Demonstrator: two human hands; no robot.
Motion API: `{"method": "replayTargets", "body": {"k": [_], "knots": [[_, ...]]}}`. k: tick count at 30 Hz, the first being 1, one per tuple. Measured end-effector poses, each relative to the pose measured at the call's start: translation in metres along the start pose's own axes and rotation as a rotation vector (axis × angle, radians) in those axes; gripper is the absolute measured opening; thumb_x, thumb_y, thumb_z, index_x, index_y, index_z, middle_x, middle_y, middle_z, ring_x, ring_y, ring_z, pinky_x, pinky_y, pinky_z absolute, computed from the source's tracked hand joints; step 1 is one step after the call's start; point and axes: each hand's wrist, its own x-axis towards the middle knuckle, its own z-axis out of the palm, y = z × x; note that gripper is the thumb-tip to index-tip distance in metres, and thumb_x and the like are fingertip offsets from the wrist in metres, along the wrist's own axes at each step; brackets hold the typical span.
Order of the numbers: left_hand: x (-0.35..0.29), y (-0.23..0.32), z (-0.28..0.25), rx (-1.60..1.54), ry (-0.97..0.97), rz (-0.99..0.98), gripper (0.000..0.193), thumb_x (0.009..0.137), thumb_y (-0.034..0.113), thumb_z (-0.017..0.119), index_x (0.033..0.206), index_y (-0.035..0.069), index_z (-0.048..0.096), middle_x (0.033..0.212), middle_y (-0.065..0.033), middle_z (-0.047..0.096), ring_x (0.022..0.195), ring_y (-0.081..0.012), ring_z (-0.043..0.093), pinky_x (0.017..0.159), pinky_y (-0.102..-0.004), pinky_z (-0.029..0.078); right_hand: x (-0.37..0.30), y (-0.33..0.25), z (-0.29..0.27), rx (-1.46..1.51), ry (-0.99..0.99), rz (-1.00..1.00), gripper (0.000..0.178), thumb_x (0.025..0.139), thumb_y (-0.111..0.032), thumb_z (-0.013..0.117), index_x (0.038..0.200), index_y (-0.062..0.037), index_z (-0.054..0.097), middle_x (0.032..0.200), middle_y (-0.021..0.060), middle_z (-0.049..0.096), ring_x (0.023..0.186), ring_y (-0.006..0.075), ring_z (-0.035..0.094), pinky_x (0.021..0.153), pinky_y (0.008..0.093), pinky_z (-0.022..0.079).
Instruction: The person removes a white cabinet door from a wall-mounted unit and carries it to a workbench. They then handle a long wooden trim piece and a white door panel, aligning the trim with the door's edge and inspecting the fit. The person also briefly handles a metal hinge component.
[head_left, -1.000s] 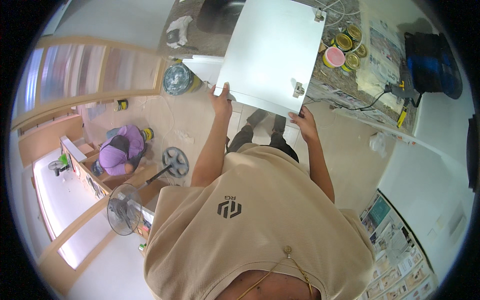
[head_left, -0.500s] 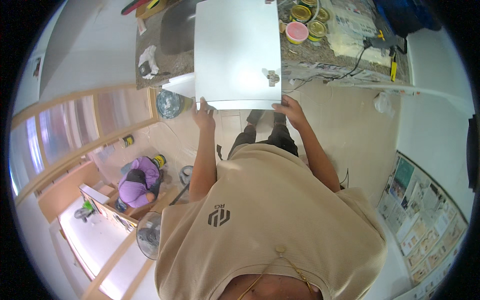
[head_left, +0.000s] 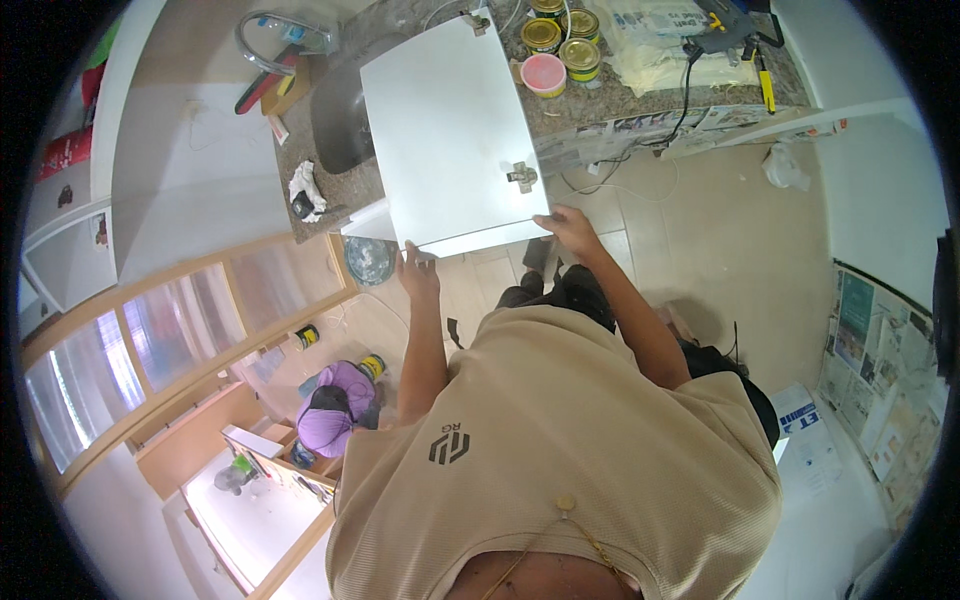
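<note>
A white cabinet door (head_left: 450,140) lies over the stone countertop and partly over the sink (head_left: 345,115), its near edge jutting past the counter toward me. Two metal hinges show on its right side, a near hinge (head_left: 521,177) and a far hinge (head_left: 474,22). My left hand (head_left: 418,272) grips the near left corner, thumb on top and fingers underneath. At the near right corner, my right hand (head_left: 570,230) holds the door the same way. The fingertips under the door are hidden.
Several cans (head_left: 541,36) and a pink-topped tub (head_left: 544,75) stand right of the door. Beyond are a corded tool (head_left: 722,38) and a yellow cutter (head_left: 767,90). A white rag (head_left: 307,190) lies left. Below sits a bucket (head_left: 370,262). A person in purple (head_left: 338,408) crouches at left.
My view has turned, so the door now appears slanted and the room shifted. Both hands keep their hold on its near corners.
</note>
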Motion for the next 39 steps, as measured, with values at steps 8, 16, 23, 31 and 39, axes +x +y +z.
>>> {"method": "replayTargets", "body": {"k": [8,16,23,31,39], "knots": [[0.011,0.003,-0.014,-0.027,-0.105,0.014,0.031,0.097,0.013,0.067,0.124,0.006,0.054,0.114,-0.0061,0.059,0.104,-0.0213,0.055,0.085,-0.0385,0.048,-0.005,-0.005,-0.001,-0.015,-0.024,-0.018,0.030,0.094,-0.025,0.072,0.098,0.0035,0.065,0.093,0.0047,0.060,0.086,0.0128,0.060,0.077,0.0294,0.061],[0.016,0.002,-0.017,-0.019,-0.120,0.028,0.028,0.101,0.015,0.060,0.126,0.004,0.056,0.116,-0.0064,0.058,0.108,-0.0215,0.056,0.091,-0.0405,0.049,0.005,0.003,-0.004,-0.037,-0.042,0.033,0.032,0.094,-0.023,0.071,0.109,0.0050,0.066,0.103,0.0085,0.065,0.093,0.0154,0.063,0.082,0.0304,0.060],[0.024,-0.006,-0.019,-0.033,-0.103,0.029,0.028,0.102,0.014,0.055,0.127,0.000,0.055,0.115,-0.0066,0.058,0.108,-0.0212,0.057,0.091,-0.0391,0.050,-0.009,-0.016,-0.015,-0.033,-0.192,-0.032,0.036,0.092,-0.009,0.070,0.120,0.0103,0.060,0.110,0.0139,0.067,0.099,0.0202,0.066,0.086,0.0309,0.060],[-0.005,-0.025,0.022,-0.192,-0.011,-0.190,0.040,0.100,0.027,0.064,0.131,0.004,0.052,0.123,-0.0103,0.057,0.117,-0.0266,0.054,0.103,-0.0466,0.046,-0.010,-0.006,-0.010,0.164,-0.195,-0.027,0.034,0.093,-0.006,0.065,0.123,0.0079,0.060,0.115,0.0129,0.065,0.106,0.0202,0.064,0.092,0.0339,0.057],[-0.004,-0.032,0.026,-0.259,-0.049,-0.209,0.048,0.099,0.031,0.064,0.139,0.008,0.048,0.139,-0.0113,0.053,0.129,-0.0321,0.050,0.112,-0.0552,0.039,-0.008,-0.001,-0.008,0.237,-0.200,-0.002,0.036,0.095,-0.005,0.063,0.127,0.0090,0.057,0.120,0.0144,0.063,0.109,0.0222,0.064,0.093,0.0346,0.058]]}}
